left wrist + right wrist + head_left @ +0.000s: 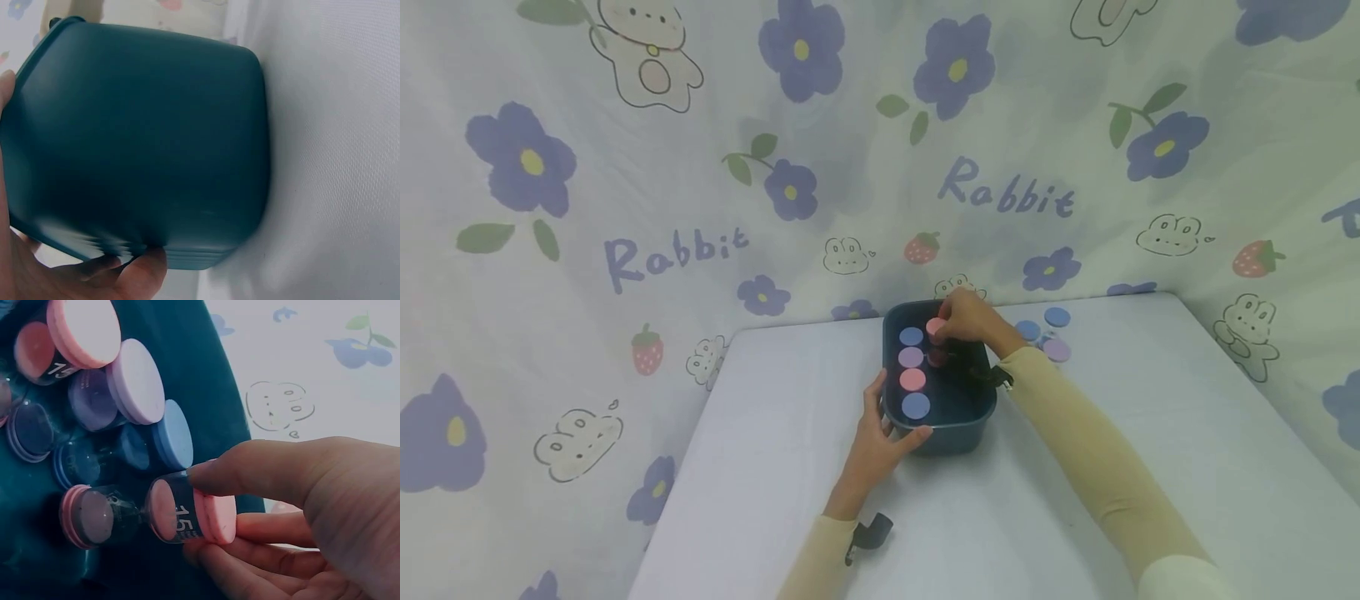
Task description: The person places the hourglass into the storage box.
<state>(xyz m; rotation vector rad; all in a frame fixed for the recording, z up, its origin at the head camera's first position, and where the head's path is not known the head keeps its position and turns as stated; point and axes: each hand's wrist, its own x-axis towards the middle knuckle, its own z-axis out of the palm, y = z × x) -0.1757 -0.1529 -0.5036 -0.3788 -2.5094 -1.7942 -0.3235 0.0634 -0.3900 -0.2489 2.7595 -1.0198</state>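
A dark teal plastic bin (958, 437) stands on the table. My left hand (876, 446) holds its near left corner, the thumb at the front rim and the fingers along the left side; in the left wrist view the fingers (140, 275) press its ribbed wall. Over the bin's far end, my right hand (973, 321) pinches a pink-capped sand timer (164, 509) marked 15 by its upper cap. Several sand timers stand in a row along the bin's left wall, among them a purple-capped one (911, 357), a pink-capped one (913, 380) and a blue-capped one (916, 406).
To the right of the bin, a purple-capped timer (1057, 350) and blue-capped timers (1057, 317) are on the white table (1060, 492). Behind the table's back edge hangs a curtain (865, 150) printed with flowers and rabbits.
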